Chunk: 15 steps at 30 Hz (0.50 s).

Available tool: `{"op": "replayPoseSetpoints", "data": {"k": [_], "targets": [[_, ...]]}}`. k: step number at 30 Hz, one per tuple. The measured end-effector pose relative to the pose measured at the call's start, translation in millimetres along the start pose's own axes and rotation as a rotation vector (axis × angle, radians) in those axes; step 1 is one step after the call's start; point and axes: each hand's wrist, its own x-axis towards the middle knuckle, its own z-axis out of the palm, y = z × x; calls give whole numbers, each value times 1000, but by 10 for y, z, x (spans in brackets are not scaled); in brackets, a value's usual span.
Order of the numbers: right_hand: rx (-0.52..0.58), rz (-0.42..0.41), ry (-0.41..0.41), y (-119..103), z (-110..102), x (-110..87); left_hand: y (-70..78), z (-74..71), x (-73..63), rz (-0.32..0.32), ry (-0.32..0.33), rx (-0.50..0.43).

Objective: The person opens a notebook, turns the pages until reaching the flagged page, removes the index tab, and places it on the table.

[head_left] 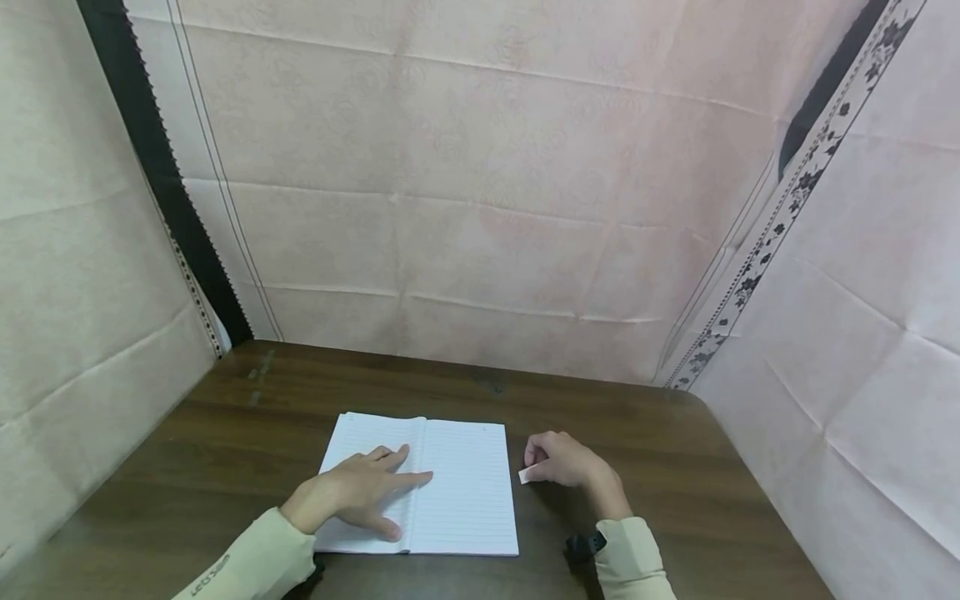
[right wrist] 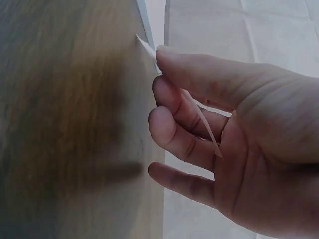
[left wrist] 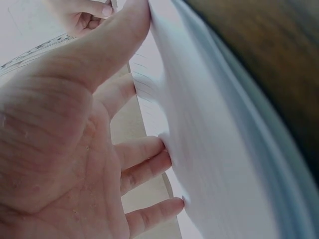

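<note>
An open lined notebook (head_left: pixel 467 492) lies on the wooden table, its spine running away from the person. My left hand (head_left: pixel 358 492) presses on the left page with fingers spread, the fingertips reaching the centre fold. In the left wrist view the thumb and fingertips of the left hand (left wrist: pixel 60 144) touch the white page (left wrist: pixel 199 129). Just right of the notebook, my right hand (head_left: pixel 566 462) pinches a small white paper strip (head_left: pixel 531 474) between thumb and index finger. The right wrist view shows the strip (right wrist: pixel 146 51) sticking out past the thumb, its other end running back towards the palm.
The brown wooden table (head_left: pixel 225 467) has rounded far corners. Pale cloth (head_left: pixel 480 200) hangs behind it and on both sides, with a dark band (head_left: pixel 172 192) at the left and a flower-patterned border (head_left: pixel 787 208) at the right. A black wrist device (head_left: pixel 583 547) sits at the right cuff.
</note>
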Motion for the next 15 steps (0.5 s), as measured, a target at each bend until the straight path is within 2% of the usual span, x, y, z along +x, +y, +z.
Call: {"op": "replayPoseSetpoints", "data": {"k": [15], "targets": [[-19, 105, 66, 154, 79, -16, -8, 7, 1, 15, 8, 13]]}}
